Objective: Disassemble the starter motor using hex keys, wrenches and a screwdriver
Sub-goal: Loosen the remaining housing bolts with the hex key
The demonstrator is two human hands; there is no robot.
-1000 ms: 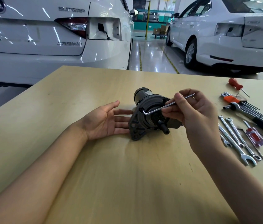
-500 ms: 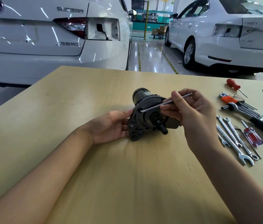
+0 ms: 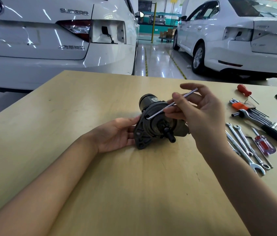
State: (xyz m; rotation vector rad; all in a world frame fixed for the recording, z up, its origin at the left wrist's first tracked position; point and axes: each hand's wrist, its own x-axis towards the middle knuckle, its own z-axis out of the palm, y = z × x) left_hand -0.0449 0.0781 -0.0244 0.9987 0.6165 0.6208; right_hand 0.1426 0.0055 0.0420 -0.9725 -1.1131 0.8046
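Observation:
The black starter motor (image 3: 153,123) lies on its side in the middle of the wooden table (image 3: 100,193), its shaft end pointing toward me. My left hand (image 3: 117,133) holds its flange from the left, fingers behind the housing. My right hand (image 3: 200,116) pinches the long arm of a silver hex key (image 3: 171,105). The key's short bent end sits at a bolt hole on the upper left of the flange. Two of my right fingers stick out straight above the key.
Right of the motor lie several combination wrenches (image 3: 246,147), a clear red-cored screwdriver (image 3: 263,145), a ratchet with black grip (image 3: 263,126), a hex key set in an orange holder (image 3: 246,108) and a red screwdriver (image 3: 244,90). Two white cars stand behind the table.
My left hand went from lying flat beside the motor to gripping its flange. My right hand turned the hex key's long arm upward and loosened its upper fingers.

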